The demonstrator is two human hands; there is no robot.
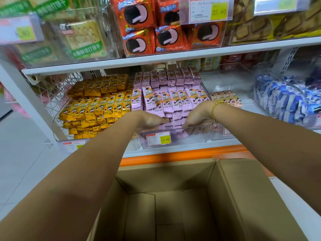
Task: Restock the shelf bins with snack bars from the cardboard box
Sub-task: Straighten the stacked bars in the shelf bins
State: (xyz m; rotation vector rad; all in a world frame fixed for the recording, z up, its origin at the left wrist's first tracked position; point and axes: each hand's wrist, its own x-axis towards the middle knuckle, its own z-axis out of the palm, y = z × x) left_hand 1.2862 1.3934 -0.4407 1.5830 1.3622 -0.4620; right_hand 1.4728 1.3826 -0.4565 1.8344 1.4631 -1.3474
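Reaching forward from a head-worn view, two bare arms meet over a clear plastic bin (196,136) at the centre of a lower store shelf (217,82). The bin is packed with pink snack bars (166,100), standing in rows at the back and stacked flat toward the front. The left hand (149,120) lies on the front stack, its fingers (160,121) straight and pressed together, pointing toward three o'clock and resting on the pink wrappers. The right hand (198,116), at three o'clock of the left and close to it, wears a gold bead bracelet (214,109) on the wrist; its fingers (188,123) bend downward among the bars just behind the bin's front wall, and whether they pinch a bar cannot be told. A price label (159,139) reading 15.80 is fixed to the bin's front wall below the hands. At nine o'clock of this bin, just beside it, a second bin (57,129) holds yellow snack bars (97,105). At three o'clock lie a few peach snack bars (225,98), and farther that way blue-and-white packets (281,101). On the shelf above (156,58), at twelve o'clock, sit red cookie packs (147,25), with green-labelled cracker packs (83,39) at ten o'clock. The cardboard box (166,174) fills the view at six o'clock, below the shelf's orange edge strip (182,154), between the forearms; its flaps are open and its brown floor shows.
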